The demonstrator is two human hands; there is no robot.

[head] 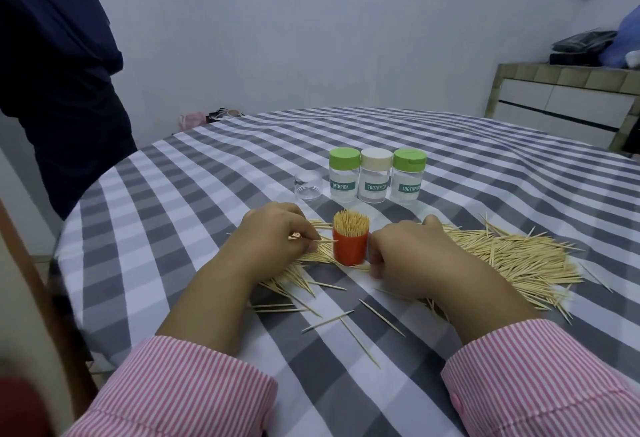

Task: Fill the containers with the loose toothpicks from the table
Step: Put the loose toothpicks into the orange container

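Hands either side of red holder: left hand pinching toothpick, right hand curled onto scattered toothpicks.

The head camera is looking forward and down from close above the checked table, facing the far wall.

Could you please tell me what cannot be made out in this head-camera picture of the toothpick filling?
- Right hand: its fingertips curl under at the tablecloth, so whether they pinch a toothpick is hidden by the hand itself.
- Three capped jars: whether they hold toothpicks; labels and glare mask the insides.
- Toothpicks beneath both forearms: covered by the arms.
- Left hand: it pinches toothpicks beside the red container; how many is too small to count.
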